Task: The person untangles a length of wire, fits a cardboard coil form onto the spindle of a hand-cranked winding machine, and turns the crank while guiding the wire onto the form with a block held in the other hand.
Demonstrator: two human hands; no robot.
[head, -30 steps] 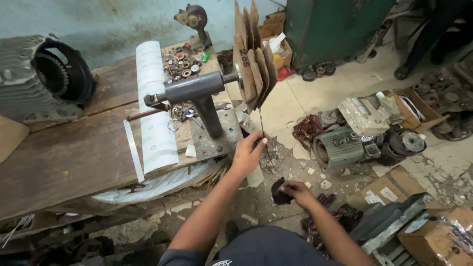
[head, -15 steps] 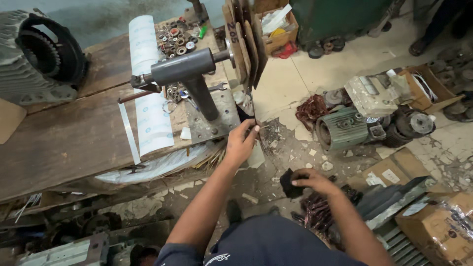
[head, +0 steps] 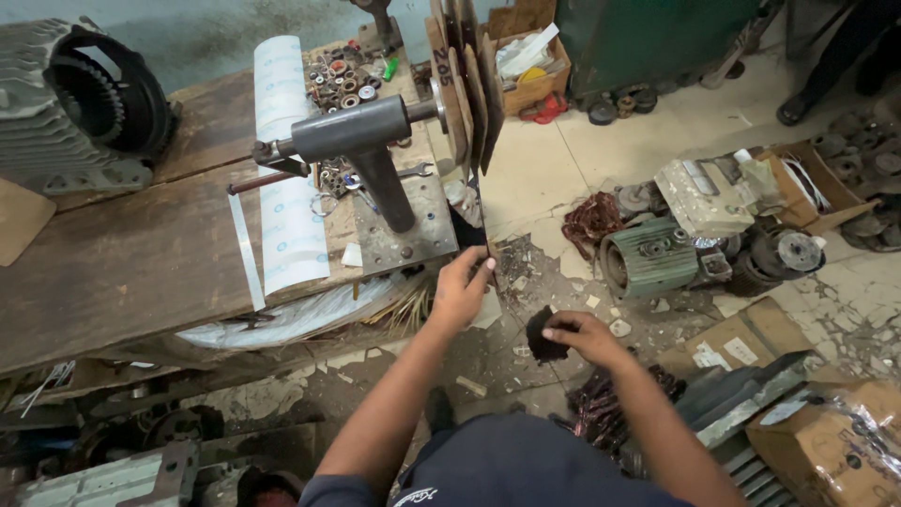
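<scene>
My left hand [head: 462, 286] is raised at the bench corner, fingers pinched on a thin dark wire [head: 479, 211] that runs up to the wooden formers [head: 462, 80] of a metal winding machine [head: 361, 136]. My right hand [head: 584, 336] is lower and to the right, above the floor, closed on a small black piece [head: 542, 336] that looks like cloth. The machine stands on a steel base plate [head: 404, 235] bolted to the wooden bench [head: 141, 253].
A roll of white insulating paper [head: 286, 160] and small metal parts [head: 343, 80] lie on the bench, with a grey motor housing [head: 70, 108] at left. On the cracked floor sit a green motor [head: 652, 258], copper coils [head: 591, 221], cardboard boxes [head: 826, 432] and a green cabinet [head: 657, 33].
My left hand has come down along the wire, from near the formers to below the base plate's edge. My right hand stays low with the black piece. The view has tilted downward.
</scene>
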